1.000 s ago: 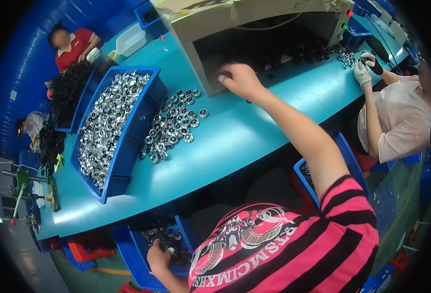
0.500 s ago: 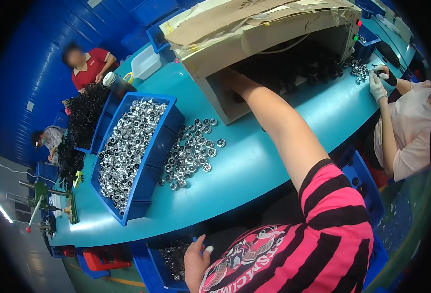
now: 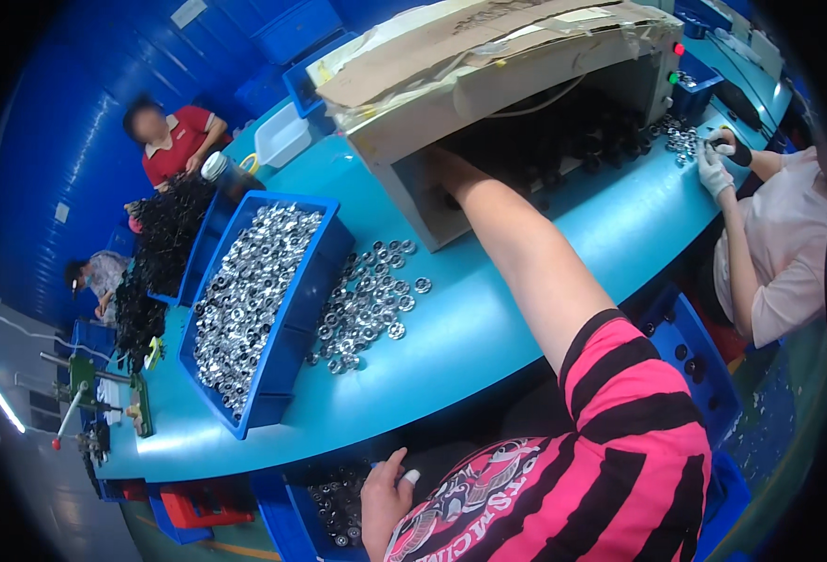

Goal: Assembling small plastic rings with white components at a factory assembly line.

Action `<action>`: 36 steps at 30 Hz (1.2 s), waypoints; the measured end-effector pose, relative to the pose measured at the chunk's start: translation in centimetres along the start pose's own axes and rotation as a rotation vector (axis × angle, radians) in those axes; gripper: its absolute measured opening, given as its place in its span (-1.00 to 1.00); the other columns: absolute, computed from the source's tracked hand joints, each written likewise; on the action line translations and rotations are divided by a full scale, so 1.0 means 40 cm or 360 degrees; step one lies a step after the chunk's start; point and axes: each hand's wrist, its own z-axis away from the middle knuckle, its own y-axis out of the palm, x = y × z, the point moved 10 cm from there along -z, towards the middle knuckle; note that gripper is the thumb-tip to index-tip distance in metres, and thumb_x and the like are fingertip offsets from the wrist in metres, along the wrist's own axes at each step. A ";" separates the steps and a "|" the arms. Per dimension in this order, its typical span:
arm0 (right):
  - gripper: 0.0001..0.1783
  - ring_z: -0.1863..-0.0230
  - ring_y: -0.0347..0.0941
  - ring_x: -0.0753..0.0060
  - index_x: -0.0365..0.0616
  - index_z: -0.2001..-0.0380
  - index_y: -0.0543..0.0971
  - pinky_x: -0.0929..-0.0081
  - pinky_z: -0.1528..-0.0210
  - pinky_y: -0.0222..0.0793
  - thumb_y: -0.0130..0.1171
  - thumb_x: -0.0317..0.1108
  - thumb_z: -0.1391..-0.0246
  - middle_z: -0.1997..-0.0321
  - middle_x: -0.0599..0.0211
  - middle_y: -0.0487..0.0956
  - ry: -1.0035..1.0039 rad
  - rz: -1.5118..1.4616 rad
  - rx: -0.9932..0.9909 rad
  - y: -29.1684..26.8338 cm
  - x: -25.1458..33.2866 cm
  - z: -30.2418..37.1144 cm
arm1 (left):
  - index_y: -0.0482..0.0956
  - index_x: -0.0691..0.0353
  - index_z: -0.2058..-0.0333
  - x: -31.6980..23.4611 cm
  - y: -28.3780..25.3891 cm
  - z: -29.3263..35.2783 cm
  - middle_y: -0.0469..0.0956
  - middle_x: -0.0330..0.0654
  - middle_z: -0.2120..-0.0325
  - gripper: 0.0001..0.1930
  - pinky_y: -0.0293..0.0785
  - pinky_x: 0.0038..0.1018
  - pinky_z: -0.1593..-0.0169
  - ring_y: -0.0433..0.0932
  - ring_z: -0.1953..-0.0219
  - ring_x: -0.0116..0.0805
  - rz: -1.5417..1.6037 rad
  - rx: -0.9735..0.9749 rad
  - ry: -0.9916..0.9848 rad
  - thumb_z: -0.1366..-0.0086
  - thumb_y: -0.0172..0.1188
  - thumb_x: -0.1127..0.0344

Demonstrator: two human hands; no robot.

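Note:
My right arm stretches across the turquoise table into the dark opening of a large pale box [image 3: 413,211] topped with worn cardboard. Inside, my right hand [image 3: 446,173] is in shadow near the left wall, its fingers hidden. Dark round parts [image 3: 610,140] crowd the box's opening farther right. My left hand [image 3: 385,496] hangs low by my body with fingers apart, a white covering on one fingertip, and nothing visible in it. Beside it, below the table edge, a blue bin [image 3: 306,525] holds small dark and shiny round parts [image 3: 339,506].
A blue crate [image 3: 292,375] full of shiny ring-shaped parts [image 3: 259,300] stands on the table [image 3: 470,328], with loose ones [image 3: 367,300] spilled beside it. At right, a gloved co-worker [image 3: 769,244] handles parts. Two people sit at far left near black parts [image 3: 170,220] and a green press [image 3: 81,379].
The view has shifted slightly, so the table and crate sit a little lower. My right arm stays inside the box; my left hand has barely moved.

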 end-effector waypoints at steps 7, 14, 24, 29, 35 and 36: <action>-0.05 -0.14 0.57 -0.19 -0.04 -0.26 0.46 -0.01 -0.20 0.51 0.55 -0.24 0.35 -0.18 -0.07 0.59 0.0123 -0.0228 0.0324 -0.040 0.047 0.100 | 0.61 0.18 -0.12 -0.052 0.024 -0.058 0.60 -0.03 0.36 -0.53 0.56 -0.16 0.13 0.62 0.27 0.00 -0.0022 0.0078 0.0245 -0.18 0.31 0.46; -0.20 -0.20 0.53 -0.12 0.05 -0.24 0.48 -0.12 -0.30 0.37 0.43 -0.14 0.15 -0.15 -0.03 0.60 0.0250 -0.0061 0.0209 -0.029 0.071 0.146 | 0.60 0.18 -0.13 -0.105 0.046 -0.071 0.62 -0.03 0.35 -0.52 0.56 -0.16 0.10 0.64 0.23 0.00 0.0057 0.0162 0.0327 -0.18 0.28 0.48; -0.39 -0.26 0.45 0.06 0.25 -0.08 0.62 -0.16 -0.24 0.31 0.40 -0.08 0.16 -0.11 0.31 0.62 0.0106 -0.0039 0.0054 -0.057 0.096 0.259 | 0.61 0.19 -0.09 -0.125 0.033 -0.057 0.61 -0.01 0.36 -0.58 0.55 -0.20 0.14 0.63 0.28 -0.01 0.0202 0.0085 0.0489 -0.21 0.30 0.48; -0.49 -0.03 0.52 0.09 -0.01 0.07 0.70 0.10 -0.13 0.38 0.42 -0.14 0.18 0.09 0.27 0.66 0.0070 -0.0253 -0.0244 -0.184 0.165 0.402 | 0.64 0.23 -0.04 -0.139 0.003 -0.058 0.61 -0.03 0.38 -0.64 0.55 -0.25 0.17 0.64 0.30 -0.05 0.0339 0.0012 0.0513 -0.25 0.29 0.49; -0.48 -0.11 0.51 0.23 -0.10 0.06 0.67 0.29 -0.24 0.39 0.49 -0.32 0.20 0.00 0.32 0.67 0.0034 -0.1197 -0.0293 -0.224 0.414 0.566 | 0.48 0.28 -0.18 -0.111 0.032 -0.139 0.60 0.01 0.19 -0.60 0.61 -0.30 0.12 0.65 0.19 -0.13 0.1044 -0.0064 0.0386 -0.41 0.16 0.34; -0.48 -0.12 0.50 0.23 -0.11 0.06 0.67 0.28 -0.26 0.37 0.50 -0.31 0.19 -0.01 0.31 0.66 0.0015 -0.1289 -0.0215 -0.199 0.454 0.583 | 0.43 0.28 -0.23 -0.098 0.052 -0.162 0.59 0.03 0.14 -0.58 0.62 -0.29 0.10 0.65 0.15 -0.14 0.1297 -0.0041 0.0337 -0.45 0.13 0.30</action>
